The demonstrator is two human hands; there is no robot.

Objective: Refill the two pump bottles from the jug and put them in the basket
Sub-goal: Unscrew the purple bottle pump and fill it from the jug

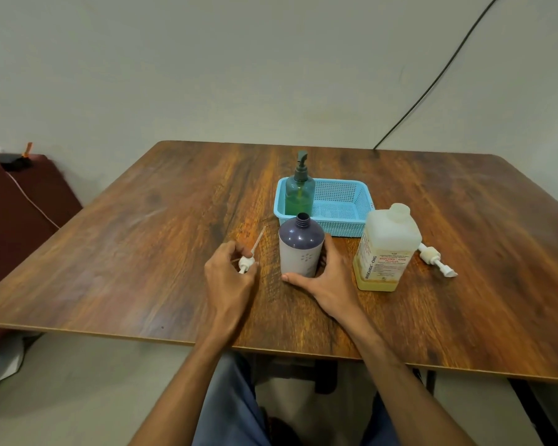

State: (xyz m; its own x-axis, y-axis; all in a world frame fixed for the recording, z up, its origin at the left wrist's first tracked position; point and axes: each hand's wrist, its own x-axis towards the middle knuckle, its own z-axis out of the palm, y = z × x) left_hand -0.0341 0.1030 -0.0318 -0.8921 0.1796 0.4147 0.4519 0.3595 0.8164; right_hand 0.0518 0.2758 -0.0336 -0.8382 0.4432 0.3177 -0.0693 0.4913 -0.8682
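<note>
A purple-topped bottle [300, 249] with a grey label stands open-necked at the table's middle. My right hand [324, 281] wraps around its base. My left hand [231, 278] lies to its left, fingers closed on a white pump head [247, 263] whose thin tube points away toward the basket. A green pump bottle [300, 191], pump fitted and part filled with green liquid, stands in the left end of the light-blue basket [345, 204]. The translucent jug [385, 249], with yellowish liquid low inside, stands to the right.
A second white pump head [437, 260] lies on the wooden table [142, 252] right of the jug. A black cable [432, 82] runs down the wall to the table's far edge. A dark red seat [20, 214] is at the left.
</note>
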